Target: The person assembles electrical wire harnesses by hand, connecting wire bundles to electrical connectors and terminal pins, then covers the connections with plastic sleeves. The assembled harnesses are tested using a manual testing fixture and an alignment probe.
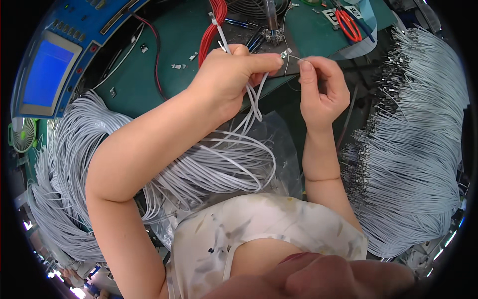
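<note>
A light grey cable (250, 95) runs through my left hand (226, 74), which is closed round it. At the thumb tip a small metal connector (285, 53) sticks out to the right. Another end of grey cable with a pale tip (214, 21) rises above the same hand. My right hand (323, 92) is closed in a pinch of thumb and forefinger, a short way right of the connector. Between the connector and these fingertips curves a thin pale wire (294, 57). Below my left forearm lies a thick loop of grey cables (229, 167).
A large heap of grey cables (423, 139) with metal ends stands at right, another bundle (94, 124) at left. Red-handled scissors (347, 27) and red cables (215, 12) lie on the green mat (134, 70). A blue device (47, 70) and green fan (23, 134) are far left.
</note>
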Demonstrator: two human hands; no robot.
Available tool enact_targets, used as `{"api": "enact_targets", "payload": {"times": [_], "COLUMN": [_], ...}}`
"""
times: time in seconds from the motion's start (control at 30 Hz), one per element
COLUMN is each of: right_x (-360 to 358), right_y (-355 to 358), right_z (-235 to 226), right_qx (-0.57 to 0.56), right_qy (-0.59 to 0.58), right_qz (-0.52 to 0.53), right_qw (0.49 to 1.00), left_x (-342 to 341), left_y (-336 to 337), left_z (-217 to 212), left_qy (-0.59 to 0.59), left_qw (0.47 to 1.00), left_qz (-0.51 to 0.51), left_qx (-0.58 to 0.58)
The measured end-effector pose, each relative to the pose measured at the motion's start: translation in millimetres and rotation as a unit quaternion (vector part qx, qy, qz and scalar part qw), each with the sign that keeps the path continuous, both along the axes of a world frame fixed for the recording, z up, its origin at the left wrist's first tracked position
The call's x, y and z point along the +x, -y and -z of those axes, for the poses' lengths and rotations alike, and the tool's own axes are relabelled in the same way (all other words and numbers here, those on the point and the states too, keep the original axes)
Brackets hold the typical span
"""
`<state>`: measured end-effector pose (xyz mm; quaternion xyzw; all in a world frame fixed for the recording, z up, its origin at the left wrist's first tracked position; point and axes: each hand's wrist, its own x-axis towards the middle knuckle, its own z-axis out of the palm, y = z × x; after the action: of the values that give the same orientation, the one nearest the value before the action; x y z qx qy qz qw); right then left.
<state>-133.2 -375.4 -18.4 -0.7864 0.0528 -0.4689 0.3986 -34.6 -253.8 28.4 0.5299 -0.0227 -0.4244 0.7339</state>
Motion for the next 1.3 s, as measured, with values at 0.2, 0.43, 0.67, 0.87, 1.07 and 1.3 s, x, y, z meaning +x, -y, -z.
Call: {"api": "enact_targets", "payload": {"times": [0.2,0.43,0.67,0.87,1.07,1.3], "right_x": [12.2,14.4,19.5,21.5,25.0,27.1], "right_y": [-1.0,-3.9,-3.6,-4.8,-5.6,-6.9], "right_z": [0.9,-0.6,0.2,0.6,0.2,1.0], "right_qx": [0.008,0.012,0.001,-0.042,-0.048,-0.027], "right_qy": [0.021,0.029,0.043,0.044,0.062,0.078], "right_qz": [-0.053,-0.098,-0.097,-0.073,-0.049,-0.031], "right_qw": [0.998,0.995,0.994,0.995,0.996,0.996], "left_x": [6.6,10.0,11.7,12.3,12.7,14.4], "left_y": [-0.1,-3.9,-3.6,-5.4,-5.6,-4.7], "left_z": [-1.2,0.9,-0.4,-0.8,-1.9,-0.6], "left_qy": [-0.009,-0.008,-0.001,-0.006,-0.012,-0.013], "left_qw": [1.0,1.0,1.0,1.0,1.0,1.0], "left_qz": [0.008,0.017,0.005,-0.001,0.007,0.006], "left_qx": [0.009,0.005,0.008,-0.004,-0.004,0.001]}}
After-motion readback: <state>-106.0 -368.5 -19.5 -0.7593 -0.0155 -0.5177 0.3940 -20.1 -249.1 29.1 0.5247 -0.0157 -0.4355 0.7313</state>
